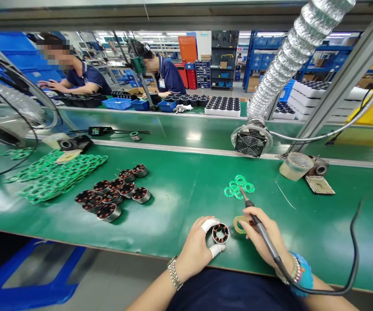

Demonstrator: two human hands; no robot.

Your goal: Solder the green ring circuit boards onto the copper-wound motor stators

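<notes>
My left hand (199,242), white covers on two fingertips, grips a round motor stator (220,233) with copper windings near the table's front edge. In my right hand (264,233) is a soldering iron (262,231), its tip pointing up and left over a small cluster of green ring-shaped circuit boards (239,186). A yellowish ring (239,225) is at the fingertips of that same hand, just right of the stator. Several more stators (112,196) stand grouped on the green table at the left.
Stacked green ring boards (60,175) lie far left. A fan (250,143) hangs below a silver duct (283,60). At the right are a tub (295,166), a sponge tray (320,184) and the iron's looping cable (355,250). Two people work across the bench.
</notes>
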